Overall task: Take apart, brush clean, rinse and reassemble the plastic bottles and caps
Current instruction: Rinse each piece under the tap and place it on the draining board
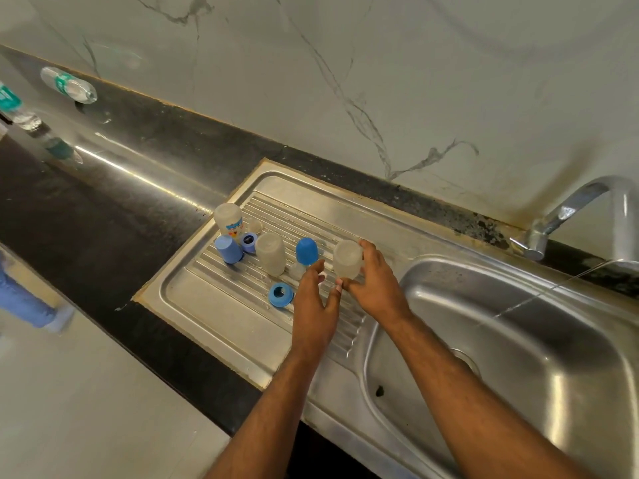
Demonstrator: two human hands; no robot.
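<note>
Take the ribbed steel drainboard [242, 319] as your landmark. Nearest you on it lies a blue screw ring [280, 294], flat, with its hole facing up. Just beyond the ring your left hand [316, 305] hovers over the ribs with fingers loosely spread, holding nothing. Beside it, at the sink end of the drainboard, your right hand [371, 285] curls round a small translucent bottle [348, 259], which stands mouth down on the ribs.

That bottle looks light, stiff and frosted, and it is probably wet, so it may slip. Hold it round the middle of the barrel, as you do now, and avoid the rounded base. It is likely to tip easily on the ridges if nudged.

Farther along the drainboard stand a blue domed cap [306, 251] and a second frosted bottle [270, 254], also inverted. Beyond those are a paler blue cap [228, 249] lying tilted, a small lilac ring [248, 240], and a printed bottle [228, 219] at the far corner. All are smooth moulded plastic, cylinders and domes.

Right of the drainboard, a thin stream falls from the chrome tap [587, 216] into the steel sink basin [518, 340]. Well beyond the drainboard, two clear water bottles [67, 85] lie on the dark polished worktop [103, 209].
</note>
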